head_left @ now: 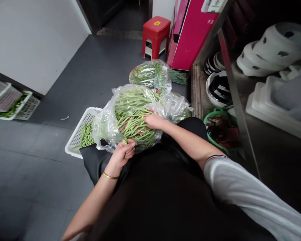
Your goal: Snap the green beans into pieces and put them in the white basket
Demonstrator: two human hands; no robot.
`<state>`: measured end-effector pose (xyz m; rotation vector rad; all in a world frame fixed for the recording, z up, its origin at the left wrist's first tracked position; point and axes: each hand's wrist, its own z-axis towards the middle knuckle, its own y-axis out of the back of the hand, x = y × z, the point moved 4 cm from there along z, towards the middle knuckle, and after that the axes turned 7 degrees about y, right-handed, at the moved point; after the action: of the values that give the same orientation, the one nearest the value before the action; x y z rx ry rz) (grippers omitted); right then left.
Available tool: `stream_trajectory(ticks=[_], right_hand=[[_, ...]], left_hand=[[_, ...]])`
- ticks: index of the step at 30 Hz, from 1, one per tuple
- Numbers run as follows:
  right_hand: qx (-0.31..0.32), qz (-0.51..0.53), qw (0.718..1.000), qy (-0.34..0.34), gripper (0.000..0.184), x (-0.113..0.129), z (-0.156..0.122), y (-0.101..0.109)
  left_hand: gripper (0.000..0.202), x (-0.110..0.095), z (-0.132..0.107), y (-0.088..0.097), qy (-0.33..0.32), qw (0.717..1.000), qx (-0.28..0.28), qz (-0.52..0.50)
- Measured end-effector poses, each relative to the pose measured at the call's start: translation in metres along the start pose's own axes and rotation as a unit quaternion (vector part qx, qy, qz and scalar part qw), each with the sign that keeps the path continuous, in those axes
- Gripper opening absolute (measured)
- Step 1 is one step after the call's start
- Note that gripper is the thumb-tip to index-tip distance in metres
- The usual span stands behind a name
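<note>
A clear plastic bag [107, 124] stuffed with long green beans [132, 100] rests on my lap, which a black apron covers. My left hand [122, 154], with a gold bangle at the wrist, is closed on a green bean at the bag's near edge. My right hand [153, 121] reaches into the bag's opening with its fingers curled among the beans; what they grip is hidden. A white slotted basket [76, 137] holding cut bean pieces sits on the floor just left of the bag.
A second bag of beans [149, 74] lies further ahead on the grey floor, before a red stool [155, 35] and a magenta cabinet [190, 36]. White trays [7, 100] sit far left. A metal rack [230, 83] with bowls and a green basket [220, 129] stands right.
</note>
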<state>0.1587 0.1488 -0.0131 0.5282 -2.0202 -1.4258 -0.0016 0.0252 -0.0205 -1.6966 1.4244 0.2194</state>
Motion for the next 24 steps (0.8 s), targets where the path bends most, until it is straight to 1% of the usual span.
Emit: stream_trajectory(ticks=[2,4,5,7,9,10,11,12,14,17,19,20,21,22,24], right_hand=[[-0.037,0.062,0.997,-0.021,0.018,-0.007,-0.005,0.012],[-0.048,0.188,0.981,-0.026,0.017,-0.004,-0.014,0.015],[-0.042,0.26,0.965,-0.02,0.018,0.002,-0.019,0.012],[-0.025,0.387,0.922,-0.003,0.021,0.02,-0.03,0.0],[-0.022,0.471,0.882,-0.003,0.027,0.037,-0.042,-0.013],[-0.028,0.489,0.872,-0.004,0.031,0.043,-0.048,-0.018],[-0.039,0.49,0.871,-0.004,0.035,0.048,-0.055,-0.02],[-0.049,0.477,0.878,-0.002,0.038,0.052,-0.061,-0.021],[-0.059,0.419,0.906,0.008,0.038,0.059,-0.071,-0.022],[-0.075,0.3,0.951,0.012,0.03,0.069,-0.08,-0.021],[-0.111,0.199,0.974,0.001,0.028,0.076,-0.083,-0.019],[-0.129,0.148,0.98,0.013,0.029,0.08,-0.085,-0.017],[-0.145,0.107,0.983,0.044,0.029,0.085,-0.087,-0.014],[-0.159,0.078,0.98,0.092,0.029,0.092,-0.09,-0.011],[-0.188,0.066,0.958,0.207,0.03,0.105,-0.099,-0.003]], left_hand=[[0.027,0.003,0.006,-0.002,0.004,0.999,-0.041,0.022],[0.037,0.004,0.012,-0.008,-0.01,0.997,-0.074,0.037],[0.039,0.003,0.015,-0.012,-0.027,0.995,-0.088,0.037],[0.037,0.002,0.018,-0.019,-0.064,0.992,-0.106,0.028],[0.033,0.001,0.018,-0.022,-0.089,0.989,-0.116,0.009],[0.032,0.0,0.017,-0.023,-0.095,0.988,-0.119,-0.002],[0.032,-0.001,0.016,-0.022,-0.099,0.988,-0.122,-0.013],[0.032,-0.002,0.014,-0.021,-0.105,0.986,-0.126,-0.024],[0.033,-0.004,0.01,-0.018,-0.122,0.982,-0.137,-0.045],[0.033,-0.006,0.007,-0.016,-0.14,0.978,-0.144,-0.056],[0.031,-0.006,0.006,-0.015,-0.144,0.977,-0.146,-0.057],[0.03,-0.005,0.006,-0.015,-0.143,0.977,-0.145,-0.058],[0.029,-0.003,0.005,-0.015,-0.136,0.979,-0.139,-0.057],[0.029,-0.001,0.005,-0.016,-0.119,0.983,-0.127,-0.053],[0.029,0.005,0.004,-0.02,-0.072,0.992,-0.098,-0.03]])
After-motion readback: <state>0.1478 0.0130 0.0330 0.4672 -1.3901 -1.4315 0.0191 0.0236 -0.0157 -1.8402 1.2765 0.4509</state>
